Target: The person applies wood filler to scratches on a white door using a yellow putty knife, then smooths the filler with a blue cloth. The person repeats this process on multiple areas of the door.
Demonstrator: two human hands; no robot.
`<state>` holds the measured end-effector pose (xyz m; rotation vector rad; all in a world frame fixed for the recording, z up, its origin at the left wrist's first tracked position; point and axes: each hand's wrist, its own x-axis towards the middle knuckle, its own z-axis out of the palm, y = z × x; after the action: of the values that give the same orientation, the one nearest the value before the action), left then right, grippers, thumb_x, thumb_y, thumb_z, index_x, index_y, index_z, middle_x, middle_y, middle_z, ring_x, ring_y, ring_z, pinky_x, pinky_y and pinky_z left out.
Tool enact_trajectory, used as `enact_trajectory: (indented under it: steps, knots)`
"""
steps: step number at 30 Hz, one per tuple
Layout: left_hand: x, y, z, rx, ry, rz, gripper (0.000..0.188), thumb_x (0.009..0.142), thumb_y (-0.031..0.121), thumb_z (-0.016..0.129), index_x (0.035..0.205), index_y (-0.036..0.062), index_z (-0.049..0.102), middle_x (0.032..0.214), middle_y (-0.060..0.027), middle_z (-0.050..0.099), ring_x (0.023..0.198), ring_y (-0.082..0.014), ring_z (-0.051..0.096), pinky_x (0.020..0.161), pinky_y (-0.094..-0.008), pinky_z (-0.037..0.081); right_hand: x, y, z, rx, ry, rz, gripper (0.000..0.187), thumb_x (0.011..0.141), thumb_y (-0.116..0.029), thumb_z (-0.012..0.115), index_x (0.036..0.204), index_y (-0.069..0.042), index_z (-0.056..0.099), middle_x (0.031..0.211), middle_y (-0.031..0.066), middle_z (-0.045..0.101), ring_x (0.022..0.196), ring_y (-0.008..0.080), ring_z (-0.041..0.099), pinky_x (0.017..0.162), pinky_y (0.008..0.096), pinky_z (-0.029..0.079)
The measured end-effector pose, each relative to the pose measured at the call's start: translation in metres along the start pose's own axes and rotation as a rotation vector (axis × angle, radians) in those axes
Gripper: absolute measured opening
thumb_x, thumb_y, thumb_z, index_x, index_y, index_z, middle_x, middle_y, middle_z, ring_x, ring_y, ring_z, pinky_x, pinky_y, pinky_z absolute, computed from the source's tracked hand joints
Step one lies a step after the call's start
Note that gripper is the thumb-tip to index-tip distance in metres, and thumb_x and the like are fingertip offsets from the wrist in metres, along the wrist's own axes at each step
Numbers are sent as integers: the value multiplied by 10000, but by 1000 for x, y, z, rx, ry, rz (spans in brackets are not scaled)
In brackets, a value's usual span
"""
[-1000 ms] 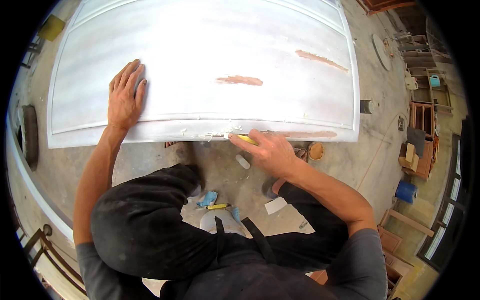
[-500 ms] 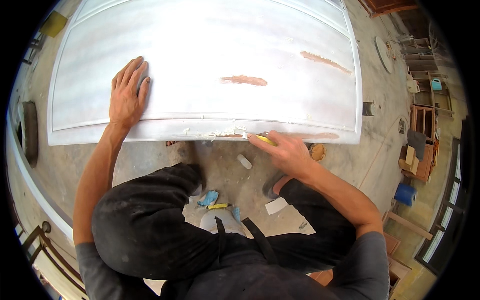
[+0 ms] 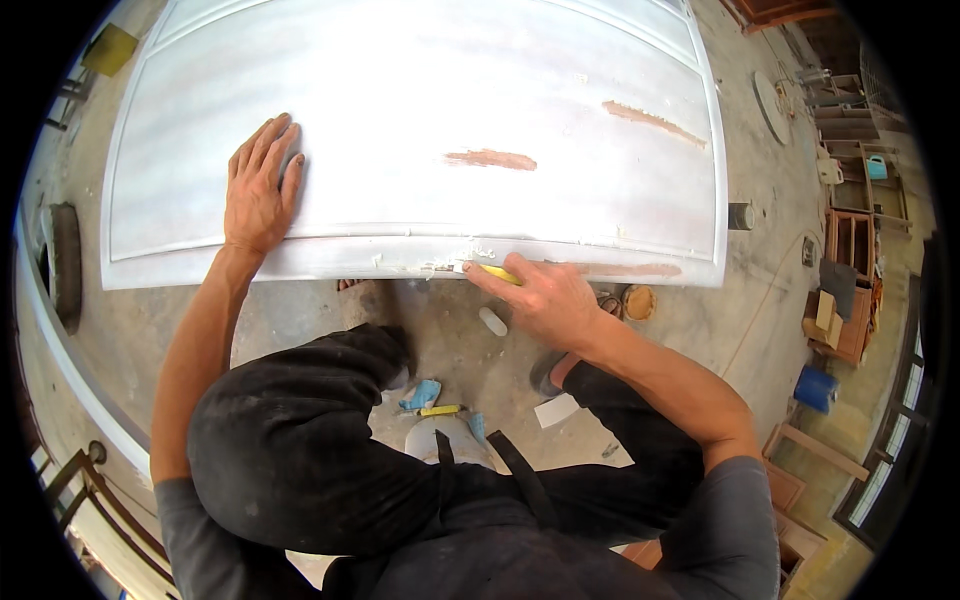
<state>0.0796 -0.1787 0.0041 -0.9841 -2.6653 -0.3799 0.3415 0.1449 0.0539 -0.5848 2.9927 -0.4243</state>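
Note:
A white-painted panel lies in front of me, with bare brown patches on its face. Flat on its left part rests my left hand, fingers stretched out. My right hand is closed around a small yellow-handled scraper. The scraper's tip meets the panel's near edge, partly hidden by my fingers. White flakes and shavings lie around the tip. To the right of it, a long brown strip shows along the edge where the white is gone.
Between my feet a white rounded piece lies on the concrete floor. Closer in are a yellow cutter, blue scraps and a white sheet. A round tan lid sits under the panel. Wooden furniture and a blue container stand at right.
My right hand has slid left along the near edge with the scraper. Shavings have shifted and bunched near its tip. My left hand stays flat on the panel.

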Motion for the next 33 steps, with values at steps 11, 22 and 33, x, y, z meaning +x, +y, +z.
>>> enact_trajectory:
  steps: [11,22,33]
  knots:
    - [-2,1,1,-2,-11,-2,407,1056,231,579,1443,104,587,1562,-63,529,1468,-280,441,1235,-436,339,-4,2,-1,2,4,-14,736,779,-19,684,1477,-228,587,934,52,562,586,224,595,518,366,520]
    - [-1,-2,0,-11,-33,-10,409,1075,213,545,1472,118,563,1581,-77,503,1482,-299,422,1244,-446,323,0,2,3,-12,15,-13,700,813,-37,682,1478,-241,600,911,47,565,590,212,619,489,358,512]
    - [-1,1,-2,-24,-37,-15,422,1078,229,546,1487,126,546,1585,-62,499,1488,-293,416,1250,-443,321,-3,1,2,20,-8,-20,717,815,-19,658,1496,-223,569,961,71,580,615,233,627,512,369,531]
